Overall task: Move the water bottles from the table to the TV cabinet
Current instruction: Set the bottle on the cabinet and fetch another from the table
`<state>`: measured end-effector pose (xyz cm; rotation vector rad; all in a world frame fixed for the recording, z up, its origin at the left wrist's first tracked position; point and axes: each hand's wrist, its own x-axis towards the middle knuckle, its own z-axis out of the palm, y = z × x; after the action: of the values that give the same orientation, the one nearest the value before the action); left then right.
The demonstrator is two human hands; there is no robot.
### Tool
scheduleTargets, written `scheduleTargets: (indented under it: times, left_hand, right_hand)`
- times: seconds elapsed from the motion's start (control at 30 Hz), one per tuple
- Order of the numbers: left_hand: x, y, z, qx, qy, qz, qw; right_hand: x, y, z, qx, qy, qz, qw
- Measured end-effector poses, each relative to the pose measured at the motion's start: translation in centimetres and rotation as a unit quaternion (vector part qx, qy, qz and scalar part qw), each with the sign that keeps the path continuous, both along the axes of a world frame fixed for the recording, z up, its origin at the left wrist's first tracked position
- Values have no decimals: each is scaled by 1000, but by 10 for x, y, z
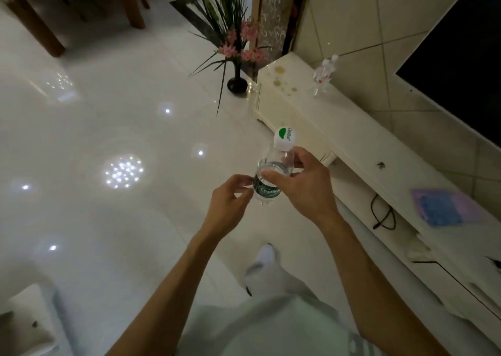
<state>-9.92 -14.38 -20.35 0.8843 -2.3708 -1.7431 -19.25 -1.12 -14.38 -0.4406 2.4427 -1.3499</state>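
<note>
A clear water bottle point(273, 165) with a white cap and a green label hangs in the air over the shiny floor, just left of the white TV cabinet point(360, 144). My right hand point(306, 184) wraps around its upper body from the right. My left hand point(230, 203) touches the label with its fingertips from the left. Two more clear bottles point(324, 73) with white caps stand upright on the far end of the cabinet top, near the wall.
A dark TV screen point(466, 57) hangs on the tiled wall above the cabinet. A black vase point(237, 83) with grass and pink flowers stands on the floor by the cabinet's far end. A blue-and-purple cloth point(444, 209) and a black cable point(383, 214) lie on the cabinet. Wooden table legs point(35, 27) are far left.
</note>
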Motion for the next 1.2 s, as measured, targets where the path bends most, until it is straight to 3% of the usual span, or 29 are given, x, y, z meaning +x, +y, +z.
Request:
scheduleTargets:
  times: [0.53, 0.93, 1.2]
  left_hand:
    - [-255, -33, -7, 30, -4, -50, 998]
    - [-427, -122, -18, 12, -24, -220, 975]
    - [-505, -133, -25, 10, -42, -290, 956]
  right_hand:
    - [-234, -29, 3, 21, -6, -60, 998]
    - [-355, -101, 3, 33, -33, -229, 972]
    - [-413, -114, -8, 53, -49, -297, 952]
